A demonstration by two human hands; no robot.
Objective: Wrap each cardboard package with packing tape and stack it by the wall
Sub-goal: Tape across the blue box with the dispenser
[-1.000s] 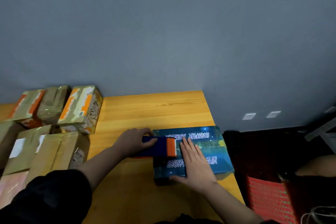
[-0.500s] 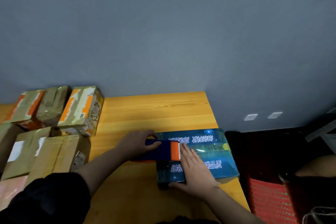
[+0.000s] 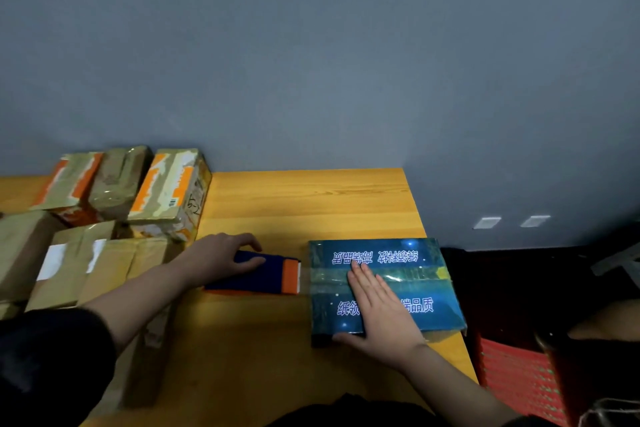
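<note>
I am pressing my right hand (image 3: 377, 308) flat on the box (image 3: 382, 288), fingers straight and close together, thumb hooked along its near edge. The box is lying flat at the right edge of the table (image 3: 311, 198), its right side just about at that edge, well clear of the wall (image 3: 311, 45). My left hand (image 3: 218, 255) is gripping the dispenser (image 3: 263, 276), fingers curled over its blue body, with the orange end pointing at the box's left side. A clear strip of tape (image 3: 388, 279) is running across the middle of the lid, and a short stretch seems to be bridging from the dispenser to the box.

I am judging the box to be stiff and fairly light: flat, shallow, with square corners that are not sagging under my palm. Its printed skin is looking glossy, and the tape adds more shine, so I am expecting it to slide on the wood if I pull the dispenser without holding it down. For lifting, I would be taking it by the two long sides, fingers under the bottom edge, not by the slick top. The overhang at the right edge is the worry; a nudge could tip it off.

Wrapped parcels (image 3: 169, 191) are sitting at the back left by the wall, touching one another.
</note>
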